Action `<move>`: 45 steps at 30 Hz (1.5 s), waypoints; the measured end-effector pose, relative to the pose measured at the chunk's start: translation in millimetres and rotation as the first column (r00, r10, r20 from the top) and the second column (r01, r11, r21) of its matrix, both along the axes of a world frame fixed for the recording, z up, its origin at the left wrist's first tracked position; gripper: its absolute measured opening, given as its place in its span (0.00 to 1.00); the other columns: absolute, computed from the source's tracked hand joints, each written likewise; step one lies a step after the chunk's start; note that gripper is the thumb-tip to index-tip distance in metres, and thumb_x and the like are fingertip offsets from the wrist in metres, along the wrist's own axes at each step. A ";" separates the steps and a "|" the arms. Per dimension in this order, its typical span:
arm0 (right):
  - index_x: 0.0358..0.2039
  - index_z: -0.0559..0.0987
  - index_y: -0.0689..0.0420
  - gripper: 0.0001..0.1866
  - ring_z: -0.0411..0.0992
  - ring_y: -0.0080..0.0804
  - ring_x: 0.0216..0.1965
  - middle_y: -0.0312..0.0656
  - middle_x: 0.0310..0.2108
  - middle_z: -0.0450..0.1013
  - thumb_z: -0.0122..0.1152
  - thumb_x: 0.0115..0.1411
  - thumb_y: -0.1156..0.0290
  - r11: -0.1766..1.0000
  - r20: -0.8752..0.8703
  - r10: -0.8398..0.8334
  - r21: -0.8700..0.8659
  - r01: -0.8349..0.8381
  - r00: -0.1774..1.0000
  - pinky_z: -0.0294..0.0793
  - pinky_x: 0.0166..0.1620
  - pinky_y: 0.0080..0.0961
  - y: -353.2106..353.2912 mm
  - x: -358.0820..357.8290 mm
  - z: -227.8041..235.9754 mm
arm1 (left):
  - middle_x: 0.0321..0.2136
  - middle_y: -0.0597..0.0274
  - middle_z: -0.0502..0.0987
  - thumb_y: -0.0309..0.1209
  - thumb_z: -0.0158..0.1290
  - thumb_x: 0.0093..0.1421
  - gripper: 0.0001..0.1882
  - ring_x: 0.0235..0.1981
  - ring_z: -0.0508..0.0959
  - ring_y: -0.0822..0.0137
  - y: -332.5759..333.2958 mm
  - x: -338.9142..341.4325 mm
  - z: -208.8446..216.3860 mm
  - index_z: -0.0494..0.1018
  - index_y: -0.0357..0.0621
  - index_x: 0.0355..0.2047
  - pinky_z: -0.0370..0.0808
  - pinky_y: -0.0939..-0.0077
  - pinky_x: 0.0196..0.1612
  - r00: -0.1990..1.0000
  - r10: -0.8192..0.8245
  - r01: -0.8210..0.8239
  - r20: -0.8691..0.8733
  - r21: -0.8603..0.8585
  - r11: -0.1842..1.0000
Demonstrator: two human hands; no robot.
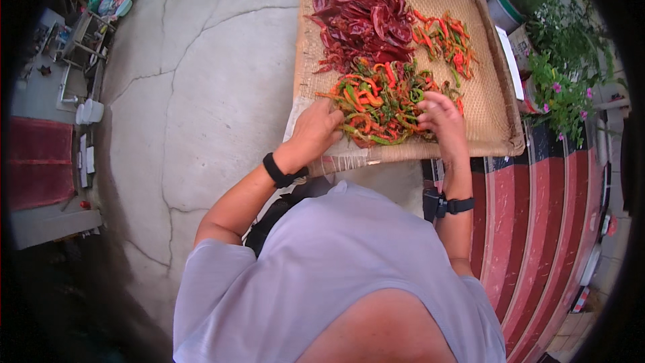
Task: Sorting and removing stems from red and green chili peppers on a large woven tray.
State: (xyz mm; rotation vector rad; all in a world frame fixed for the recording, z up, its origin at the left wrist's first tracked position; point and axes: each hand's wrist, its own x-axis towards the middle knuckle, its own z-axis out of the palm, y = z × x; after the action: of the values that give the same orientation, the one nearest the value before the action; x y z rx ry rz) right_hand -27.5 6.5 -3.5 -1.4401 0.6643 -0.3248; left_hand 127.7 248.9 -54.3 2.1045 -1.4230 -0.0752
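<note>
Mixed pepper pile (380,102) sat near side of woven tray (494,104), presumably for reach. Left hand (317,130) was at its left, couldn't tell if fingers pinched; right hand (443,118) opposite, fingers loosely spread.

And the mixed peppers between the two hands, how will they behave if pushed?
The mixed peppers would probably drag one another along, since many are curled and overlapping. Their thin, twisted shapes suggest low weight. Being loosely heaped, some may slide off the edges.

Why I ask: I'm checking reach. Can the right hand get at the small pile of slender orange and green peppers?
Probably yes: the small pile lies uncovered, just beyond the right hand.
</note>
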 end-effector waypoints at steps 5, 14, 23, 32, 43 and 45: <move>0.46 0.74 0.60 0.13 0.70 0.16 0.32 0.35 0.35 0.74 0.54 0.63 0.70 0.930 -0.036 0.350 -0.111 -0.352 0.936 0.70 0.37 0.15 26.0 -10.3 -20.9 | 0.28 0.56 0.69 0.29 0.58 0.48 0.08 0.33 0.71 0.54 -3.1 -7.7 15.2 0.72 0.42 0.28 0.70 0.62 0.35 0.996 -0.002 -0.007 0.087 0.105 0.994; 0.41 0.77 0.60 0.09 0.69 0.16 0.30 0.33 0.33 0.73 0.56 0.61 0.72 0.904 0.072 0.423 -0.094 -0.416 0.903 0.70 0.35 0.15 55.1 8.7 -22.7 | 0.28 0.56 0.75 0.30 0.56 0.52 0.06 0.28 0.75 0.56 -8.3 -31.9 32.8 0.72 0.42 0.29 0.72 0.64 0.31 0.988 0.098 -0.091 -0.122 0.064 0.994; 0.39 0.78 0.61 0.09 0.71 0.16 0.28 0.36 0.30 0.77 0.54 0.62 0.71 0.981 0.148 0.193 -0.045 -0.188 0.970 0.71 0.33 0.14 29.5 5.7 -29.4 | 0.29 0.54 0.75 0.27 0.54 0.54 0.05 0.33 0.76 0.53 2.1 -20.8 19.9 0.72 0.42 0.31 0.72 0.64 0.35 0.960 0.276 -0.268 -0.054 0.121 0.956; 0.43 0.76 0.59 0.13 0.72 0.20 0.28 0.37 0.34 0.76 0.54 0.64 0.64 0.957 0.363 -0.288 0.077 0.280 0.886 0.74 0.36 0.19 -97.6 -9.7 4.1 | 0.34 0.52 0.74 0.33 0.56 0.52 0.09 0.36 0.76 0.51 17.1 -25.9 23.5 0.73 0.42 0.31 0.72 0.60 0.37 0.935 0.339 -0.263 -0.108 0.429 0.864; 0.48 0.72 0.56 0.15 0.72 0.22 0.31 0.38 0.39 0.74 0.54 0.63 0.65 0.977 0.182 -0.208 0.091 0.195 0.961 0.74 0.35 0.17 -42.2 -9.6 -14.7 | 0.28 0.54 0.76 0.29 0.52 0.53 0.06 0.33 0.76 0.52 32.4 -26.0 29.9 0.72 0.42 0.31 0.73 0.63 0.35 0.963 0.252 -0.210 -0.096 0.319 0.924; 0.51 0.71 0.55 0.18 0.72 0.21 0.32 0.38 0.39 0.74 0.55 0.61 0.67 0.992 0.086 0.089 -0.094 -0.081 0.992 0.73 0.36 0.17 -12.2 -7.5 4.6 | 0.26 0.56 0.76 0.28 0.52 0.54 0.06 0.31 0.77 0.53 30.1 -29.6 53.6 0.72 0.41 0.31 0.73 0.65 0.33 0.962 0.245 -0.207 -0.125 0.258 0.944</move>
State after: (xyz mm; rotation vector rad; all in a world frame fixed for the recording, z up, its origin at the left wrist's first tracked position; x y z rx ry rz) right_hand -35.1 -5.7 1.2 -1.5262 0.5193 -0.3539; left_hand 98.1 279.0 -0.7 2.3903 -1.1189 -0.3303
